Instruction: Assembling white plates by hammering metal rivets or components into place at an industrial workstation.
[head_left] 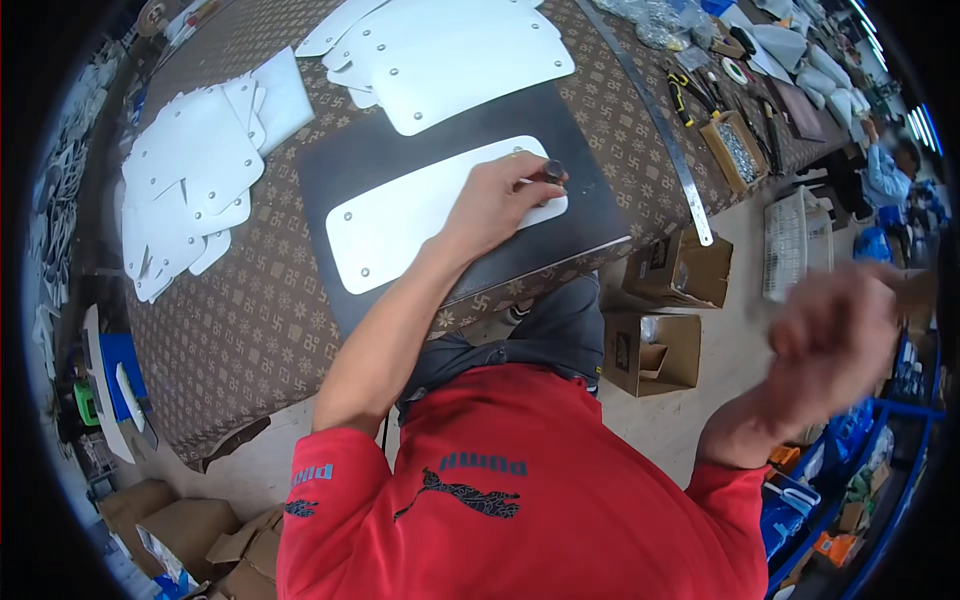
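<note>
My left hand (492, 200) is closed around a short dark metal punch (553, 170), held at the right end of a white rounded panel (405, 225). Small metal snaps or rivets show at the panel's corners. Beneath the panel lies a dark flat board (470, 275). Off to the right, my right hand (835, 330) is raised in a blurred fist, away from the table. A brownish shape, also blurred, sticks out beyond that fist; what it is I cannot make out.
White riveted panels are stacked at the back (460, 65) and on the left (200, 170) of the patterned tablecloth (255, 340). A steel ruler (655, 115), pliers (680, 98) and a box of small metal parts (733, 150) lie on the right. Cardboard boxes (652, 352) stand below; a person (888, 170) is farther off.
</note>
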